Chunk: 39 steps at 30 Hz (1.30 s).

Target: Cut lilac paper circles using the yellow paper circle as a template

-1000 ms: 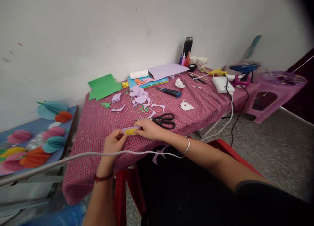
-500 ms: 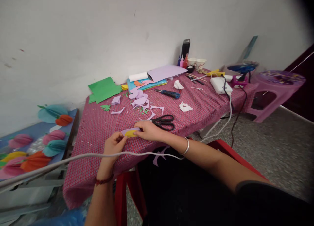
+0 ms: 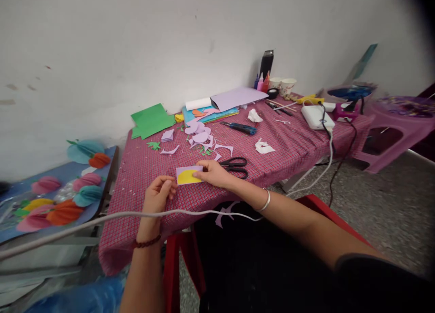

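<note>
A small light-purple paper rectangle (image 3: 180,169) bears a yellow paper shape (image 3: 187,177) on its upper face. My right hand (image 3: 215,173) pinches the right edge of both between thumb and fingers, just above the cloth. Close by the left edge is my left hand (image 3: 159,194), its fingers loosely bent and apart, with nothing visible in them. Black-handled scissors (image 3: 236,164) lie beyond my right hand, their blades partly hidden by it. Purple paper scraps (image 3: 200,136) and a small stack of purple pieces (image 3: 167,135) are farther back.
Green sheets (image 3: 152,121), a large purple sheet (image 3: 238,97), a blue-handled cutter (image 3: 243,128) and crumpled tissues (image 3: 264,146) lie on the checked tablecloth (image 3: 136,186). A white cable (image 3: 129,214) runs across in front of my left wrist. Paper pumpkins (image 3: 64,212) rest on a board at left.
The purple paper, tilted edge-on and held by both hands before, now shows its face with the yellow shape. My left hand has let go of its left edge. The view has shifted slightly.
</note>
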{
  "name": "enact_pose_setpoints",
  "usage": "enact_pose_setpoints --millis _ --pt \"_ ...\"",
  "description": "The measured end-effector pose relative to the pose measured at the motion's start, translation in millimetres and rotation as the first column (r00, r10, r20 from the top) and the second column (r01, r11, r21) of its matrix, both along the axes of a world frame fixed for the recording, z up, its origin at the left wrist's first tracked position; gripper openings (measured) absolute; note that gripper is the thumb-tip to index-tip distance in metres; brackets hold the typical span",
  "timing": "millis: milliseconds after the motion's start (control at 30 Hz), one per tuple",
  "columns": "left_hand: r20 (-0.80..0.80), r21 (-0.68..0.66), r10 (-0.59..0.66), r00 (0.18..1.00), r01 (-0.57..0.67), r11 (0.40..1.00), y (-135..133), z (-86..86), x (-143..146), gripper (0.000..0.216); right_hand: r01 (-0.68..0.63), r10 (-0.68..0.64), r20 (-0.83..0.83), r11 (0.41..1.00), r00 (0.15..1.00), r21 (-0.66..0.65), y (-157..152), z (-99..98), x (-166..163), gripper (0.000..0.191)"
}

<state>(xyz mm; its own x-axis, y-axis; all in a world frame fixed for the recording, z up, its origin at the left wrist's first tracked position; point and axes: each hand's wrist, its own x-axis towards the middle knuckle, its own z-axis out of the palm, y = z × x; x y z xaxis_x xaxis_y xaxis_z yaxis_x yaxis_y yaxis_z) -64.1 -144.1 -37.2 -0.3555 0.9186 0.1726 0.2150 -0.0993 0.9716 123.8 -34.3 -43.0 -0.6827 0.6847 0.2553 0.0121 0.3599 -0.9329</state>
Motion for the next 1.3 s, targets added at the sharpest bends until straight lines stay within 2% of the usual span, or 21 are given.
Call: enact_pose_setpoints --millis 133,233,300,367,433,533,633,700,767,867,967,1033,1133,1233,1300 --pt "-0.094 -0.091 -0.171 0.981 0.163 0.982 3 0.0 9 0.024 -0.038 0.037 -0.043 0.999 0.998 -0.038 -3 1.1 -1 0.016" --pt "-0.054 -0.096 -0.233 0.971 0.227 0.969 4 -3.7 14 0.034 -0.055 0.047 -0.082 0.994 0.995 -0.093 -3 2.1 -1 0.019" --pt "-0.053 -0.084 -0.217 0.975 0.212 0.974 1 -4.0 17 0.029 -0.054 0.039 -0.108 0.989 0.993 -0.137 -2 3.2 0 0.024" --pt "-0.121 -0.053 -0.169 0.978 0.164 0.985 -3 1.3 20 0.017 -0.047 0.021 -0.131 0.978 0.991 -0.202 -2 5.8 2 0.028" --pt "-0.216 -0.016 -0.121 0.969 0.121 0.993 -10 12.6 26 0.014 -0.037 -0.013 -0.17 0.956 0.985 -0.29 -5 10.1 4 0.031" --pt "-0.288 -0.006 -0.091 0.953 0.093 0.996 -16 34.5 44 0.021 -0.039 -0.069 -0.278 0.929 0.958 -0.367 -14 19.7 10 0.033" --pt "-0.321 0.006 -0.055 0.946 0.061 0.998 -11 52.7 68 0.028 -0.012 -0.107 -0.361 0.951 0.926 -0.31 -24 31.8 22 0.033" --pt "-0.344 0.039 -0.033 0.938 0.049 0.998 -2 61.2 87 0.031 0.091 -0.178 -0.381 0.968 0.907 -0.235 -29 40.8 37 0.03" --pt "-0.354 0.092 -0.037 0.935 0.074 0.993 9 67.4 108 0.034 0.239 -0.276 -0.405 0.961 0.872 -0.141 -33 49.2 57 0.024" --pt "-0.289 0.174 -0.049 0.956 0.103 0.979 23 70.4 143 0.034 0.417 -0.371 -0.455 0.909 0.809 0.001 -38 57.3 90 0.017" --pt "-0.101 0.256 -0.016 0.995 0.041 0.966 31 62.4 178 0.021 0.466 -0.397 -0.474 0.884 0.786 0.031 -43 55.4 112 0.015" --pt "0.063 0.287 0.014 0.998 -0.032 0.958 31 51.6 195 0.018 0.429 -0.399 -0.461 0.902 0.792 -0.044 -45 48.3 119 0.017" --pt "0.239 0.232 0.04 0.97 -0.097 0.968 26 35.3 203 0.019 0.289 -0.344 -0.445 0.939 0.827 -0.187 -48 33.2 120 0.017" --pt "0.271 0.116 0.018 0.962 -0.051 0.992 15 27.5 193 0.021 0.158 -0.251 -0.49 0.962 0.835 -0.224 -52 20.7 119 0.025" --pt "0.253 0.05 -0.019 0.967 0.006 0.999 7 27.4 184 0.021 0.132 -0.214 -0.499 0.972 0.84 -0.194 -55 16.6 118 0.029"
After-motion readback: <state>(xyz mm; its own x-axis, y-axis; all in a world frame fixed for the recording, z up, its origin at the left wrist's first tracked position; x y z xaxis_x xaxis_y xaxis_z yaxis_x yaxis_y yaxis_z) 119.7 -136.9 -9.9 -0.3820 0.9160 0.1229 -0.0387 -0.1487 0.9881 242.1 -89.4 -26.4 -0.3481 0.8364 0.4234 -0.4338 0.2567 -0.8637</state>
